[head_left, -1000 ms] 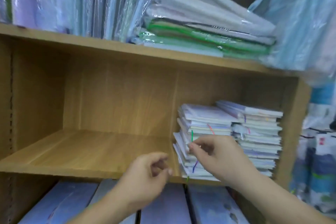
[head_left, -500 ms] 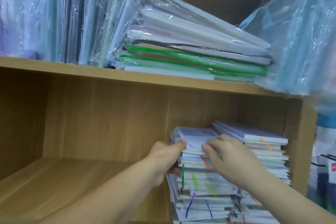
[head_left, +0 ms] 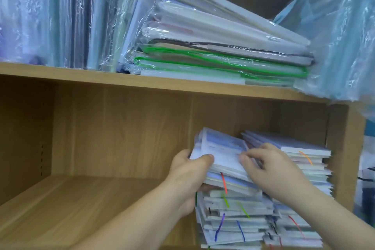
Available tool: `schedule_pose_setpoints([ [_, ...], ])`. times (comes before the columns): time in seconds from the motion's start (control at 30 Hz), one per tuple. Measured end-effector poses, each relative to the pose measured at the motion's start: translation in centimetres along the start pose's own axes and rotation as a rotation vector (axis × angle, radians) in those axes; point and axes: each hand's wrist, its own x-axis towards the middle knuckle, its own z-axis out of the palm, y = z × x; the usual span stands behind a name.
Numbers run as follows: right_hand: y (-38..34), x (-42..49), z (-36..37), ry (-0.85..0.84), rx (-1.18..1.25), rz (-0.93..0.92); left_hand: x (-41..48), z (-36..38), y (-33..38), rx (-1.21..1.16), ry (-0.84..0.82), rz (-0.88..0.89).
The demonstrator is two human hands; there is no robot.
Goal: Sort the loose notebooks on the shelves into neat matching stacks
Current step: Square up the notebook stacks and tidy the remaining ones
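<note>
Two stacks of small pale-blue notebooks with coloured ribbon markers stand at the right end of the lower shelf. From the left stack a top bundle of notebooks is tilted up at its near-left edge. My left hand grips that bundle's left edge, thumb on top and fingers underneath. On the bundle's right side my right hand holds it with curled fingertips on the cover. The right stack lies behind my right hand, partly hidden.
The upper shelf carries upright plastic-wrapped folders at left, a slanted pile of wrapped notebooks with green edges in the middle, and crinkled blue plastic packs at right. The cabinet's right wall stands close beside the stacks.
Both hands rose from the stack's front to its top and took hold of the upper notebooks, tilting them up. The camera moved closer and higher.
</note>
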Motion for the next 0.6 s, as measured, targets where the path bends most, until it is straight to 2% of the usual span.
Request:
schedule_pose_setpoints([
  [0.1, -1.3, -1.6, 0.1, -0.089, 0.029, 0.124, -2.2, -2.8, -0.9, -0.067, 0.008, 0.088],
  [0.2, -4.7, -4.0, 0.8, -0.279, 0.474, 0.289, -4.7, -5.8, -1.4, -0.133, 0.008, 0.136],
  [0.23, -6.0, -4.8, 1.1, -0.288, 0.611, 0.298, -5.5, -6.9, -1.5, -0.144, 0.006, 0.139],
  [0.37, -9.9, -6.1, 3.5, -0.224, 0.837, 0.228, -7.9, -12.5, -1.4, -0.073, -0.025, 0.177],
  [0.5, -13.7, -6.3, 6.5, -0.289, 0.762, 0.030, -8.8, -18.5, -0.5, 0.199, -0.091, 0.277],
  [0.6, -16.4, -6.0, 9.1, -0.318, 0.753, -0.051, -8.2, -22.3, -0.2, 0.393, -0.041, 0.340],
])
